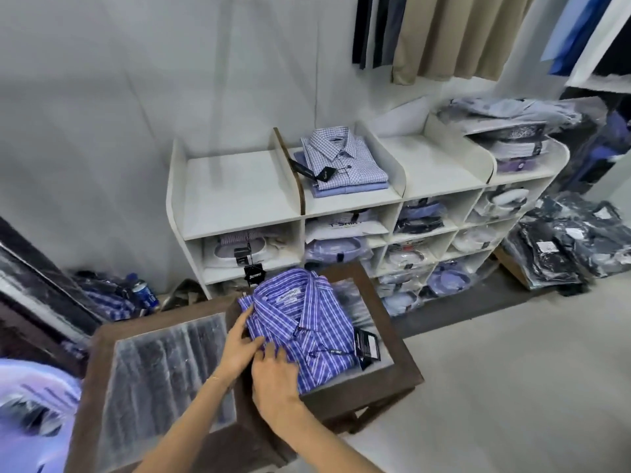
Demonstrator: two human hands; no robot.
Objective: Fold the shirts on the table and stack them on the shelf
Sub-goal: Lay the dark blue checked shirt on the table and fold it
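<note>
blue striped shirt (307, 332) folded on wooden surface (403, 377), lower centre of frame | left hand (239, 349) fingers grasping its left edge | right hand (273, 373) fingers relaxed, resting on its near edge | shelf (239, 189) behind, checked shirt (341, 158) stacked on top, centre

Even, fairly bright indoor light falls across the scene, casting only soft shadows. The glass tabletop (170, 363) carries streaky glare. Wide-angle distortion bends the shelf (345, 206) and the edges, and the near left corner is blurred.
</note>
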